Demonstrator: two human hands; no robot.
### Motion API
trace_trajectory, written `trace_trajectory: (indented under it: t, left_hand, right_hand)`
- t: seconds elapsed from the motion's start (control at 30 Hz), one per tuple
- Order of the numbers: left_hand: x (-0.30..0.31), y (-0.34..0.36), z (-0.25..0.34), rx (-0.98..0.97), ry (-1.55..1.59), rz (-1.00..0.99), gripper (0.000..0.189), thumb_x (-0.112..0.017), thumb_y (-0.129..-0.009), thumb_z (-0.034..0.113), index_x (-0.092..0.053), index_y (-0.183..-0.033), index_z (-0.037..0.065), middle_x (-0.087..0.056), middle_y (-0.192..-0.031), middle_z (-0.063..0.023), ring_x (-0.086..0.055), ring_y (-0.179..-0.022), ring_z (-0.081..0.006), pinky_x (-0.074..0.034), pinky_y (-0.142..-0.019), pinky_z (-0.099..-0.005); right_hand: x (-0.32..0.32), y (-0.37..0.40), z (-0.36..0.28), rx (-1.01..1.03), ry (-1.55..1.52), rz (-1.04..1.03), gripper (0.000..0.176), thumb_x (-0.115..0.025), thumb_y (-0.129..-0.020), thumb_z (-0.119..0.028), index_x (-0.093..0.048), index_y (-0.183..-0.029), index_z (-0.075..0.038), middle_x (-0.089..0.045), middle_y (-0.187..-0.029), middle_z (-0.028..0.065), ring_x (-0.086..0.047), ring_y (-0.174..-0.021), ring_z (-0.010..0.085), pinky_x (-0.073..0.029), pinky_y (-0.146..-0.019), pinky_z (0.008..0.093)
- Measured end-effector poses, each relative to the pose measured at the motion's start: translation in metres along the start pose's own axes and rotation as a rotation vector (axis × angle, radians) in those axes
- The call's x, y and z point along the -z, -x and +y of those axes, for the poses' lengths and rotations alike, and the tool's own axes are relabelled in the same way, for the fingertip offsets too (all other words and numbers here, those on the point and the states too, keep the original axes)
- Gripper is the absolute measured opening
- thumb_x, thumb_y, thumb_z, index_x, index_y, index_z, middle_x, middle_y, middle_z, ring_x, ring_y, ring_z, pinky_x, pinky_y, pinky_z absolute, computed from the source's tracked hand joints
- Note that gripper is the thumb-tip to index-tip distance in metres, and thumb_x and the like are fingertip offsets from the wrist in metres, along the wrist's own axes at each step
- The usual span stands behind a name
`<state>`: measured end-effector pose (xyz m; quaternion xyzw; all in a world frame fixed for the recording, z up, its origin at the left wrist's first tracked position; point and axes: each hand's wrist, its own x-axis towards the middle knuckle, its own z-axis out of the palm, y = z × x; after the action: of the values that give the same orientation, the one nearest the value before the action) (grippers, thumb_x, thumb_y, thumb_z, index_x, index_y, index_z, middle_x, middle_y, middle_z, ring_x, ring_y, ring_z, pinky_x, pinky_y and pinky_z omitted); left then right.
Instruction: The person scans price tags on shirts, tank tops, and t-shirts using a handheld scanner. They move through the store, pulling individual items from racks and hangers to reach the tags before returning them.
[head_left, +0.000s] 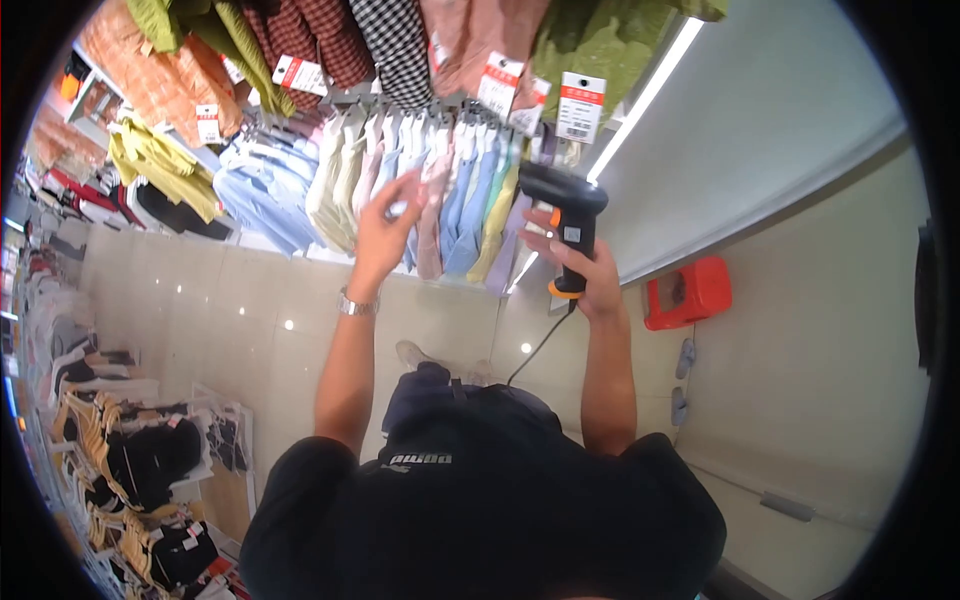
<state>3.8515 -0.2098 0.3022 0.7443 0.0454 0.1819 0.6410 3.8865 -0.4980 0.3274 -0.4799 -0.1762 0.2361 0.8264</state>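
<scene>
A black barcode scanner (575, 232) with orange trim is gripped by its handle in my right hand (603, 285). Its head points up and left toward the hanging clothes, and a cable drops from the handle's base toward my body. My left hand (378, 240) is raised in front of the rack with thumb and forefinger curved apart, and I see nothing held between them. Just beyond it hang pastel shirts (435, 215) on hangers. Above the scanner, a white and red price tag (582, 108) dangles from a green garment (600, 50).
Checked shirts (392, 45) and other tagged garments hang on the upper rail. A red plastic stool (690, 293) and grey slippers (682, 380) are on the floor at right, beside a pale panel (760, 130). Racks of dark clothes (155, 465) line the left.
</scene>
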Motion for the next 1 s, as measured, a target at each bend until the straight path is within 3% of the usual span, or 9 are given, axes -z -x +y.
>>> trace_trajectory:
  t: [0.13, 0.23, 0.37, 0.43, 0.63, 0.7, 0.77, 0.9, 1.0]
  left_hand:
    - [0.041, 0.088, -0.193, 0.252, -0.392, -0.086, 0.028, -0.062, -0.088, 0.010, -0.065, -0.114, 0.003, -0.069, -0.093, -0.0054, -0.061, -0.072, -0.0135, -0.050, -0.063, -0.0263]
    - [0.089, 0.220, -0.319, 0.338, -0.876, -0.227, 0.032, -0.061, -0.084, 0.029, -0.069, -0.098, 0.000, -0.068, -0.093, -0.0205, -0.066, -0.086, -0.0351, -0.052, -0.078, -0.0439]
    - [0.156, 0.408, -0.399, 1.076, -0.914, -0.533, 0.027, -0.062, -0.076, 0.022, -0.069, -0.084, -0.002, -0.069, -0.084, -0.0178, -0.065, -0.068, -0.0274, -0.055, -0.066, -0.0420]
    - [0.168, 0.459, -0.384, 1.601, -0.493, -0.176, 0.018, -0.058, -0.087, 0.015, -0.070, -0.092, 0.003, -0.070, -0.092, -0.0107, -0.068, -0.071, -0.0258, -0.056, -0.052, -0.0453]
    - [0.170, 0.444, -0.342, 1.494, -0.422, -0.070, 0.021, -0.054, -0.080, 0.012, -0.070, -0.085, -0.001, -0.071, -0.085, -0.0138, -0.070, -0.072, -0.0255, -0.058, -0.059, -0.0412]
    - [0.169, 0.415, -0.358, 1.188, -0.626, -0.243, 0.023, -0.054, -0.075, 0.017, -0.072, -0.083, 0.006, -0.068, -0.095, -0.0181, -0.065, -0.095, -0.0329, -0.051, -0.086, -0.0387]
    - [0.171, 0.377, -0.361, 0.961, -0.566, -0.170, 0.025, -0.053, -0.076, 0.021, -0.071, -0.080, 0.004, -0.067, -0.094, -0.0194, -0.064, -0.090, -0.0354, -0.050, -0.084, -0.0395]
    - [0.179, 0.300, -0.358, 0.948, -0.115, 0.280, 0.029, -0.062, -0.085, 0.022, -0.068, -0.105, 0.001, -0.070, -0.087, -0.0098, -0.067, -0.069, -0.0166, -0.053, -0.055, -0.0286]
    - [0.210, 0.279, -0.357, 0.899, -0.082, 0.351, 0.029, -0.063, -0.086, 0.020, -0.067, -0.105, -0.001, -0.070, -0.089, -0.0125, -0.068, -0.073, -0.0180, -0.055, -0.066, -0.0300]
  right_hand:
    - [0.051, 0.018, 0.086, -0.268, 0.181, 0.238, 0.039, -0.067, -0.085, -0.012, -0.059, -0.119, 0.004, -0.065, -0.111, 0.0117, -0.063, -0.102, 0.0191, -0.045, -0.092, 0.0300]
    - [0.110, 0.052, 0.181, -0.555, 0.527, 0.354, 0.025, -0.072, -0.081, -0.021, -0.066, -0.094, 0.000, -0.063, -0.080, 0.0025, -0.059, -0.073, 0.0128, -0.046, -0.068, 0.0268]
    - [0.169, 0.118, 0.279, -0.892, 0.880, 0.286, 0.033, -0.076, -0.073, -0.027, -0.064, -0.088, 0.000, -0.061, -0.071, 0.0061, -0.055, -0.055, 0.0144, -0.043, -0.048, 0.0312]
    - [0.180, 0.141, 0.305, -1.005, 0.900, 0.264, 0.035, -0.078, -0.070, -0.028, -0.063, -0.079, 0.003, -0.061, -0.066, 0.0096, -0.056, -0.049, 0.0181, -0.044, -0.044, 0.0344]
    - [0.159, 0.132, 0.345, -1.497, 1.009, -0.030, 0.036, -0.077, -0.071, -0.026, -0.069, -0.083, 0.007, -0.068, -0.080, 0.0160, -0.060, -0.052, 0.0212, -0.050, -0.051, 0.0350]
    - [0.156, 0.108, 0.358, -1.481, 1.192, -0.216, 0.040, -0.077, -0.070, -0.029, -0.069, -0.084, 0.007, -0.068, -0.078, 0.0158, -0.061, -0.053, 0.0222, -0.051, -0.053, 0.0354]
    - [0.144, 0.070, 0.370, -1.425, 1.276, -0.315, 0.042, -0.078, -0.070, -0.031, -0.069, -0.085, 0.008, -0.067, -0.077, 0.0161, -0.062, -0.056, 0.0230, -0.050, -0.053, 0.0359]
    - [0.118, -0.027, 0.396, -1.279, 1.215, -0.290, 0.044, -0.077, -0.072, -0.030, -0.067, -0.089, 0.009, -0.067, -0.078, 0.0178, -0.065, -0.066, 0.0234, -0.047, -0.046, 0.0371]
    - [0.081, -0.107, 0.410, -1.111, 1.174, -0.265, 0.043, -0.075, -0.074, -0.025, -0.064, -0.098, 0.009, -0.067, -0.085, 0.0178, -0.067, -0.072, 0.0232, -0.047, -0.047, 0.0366]
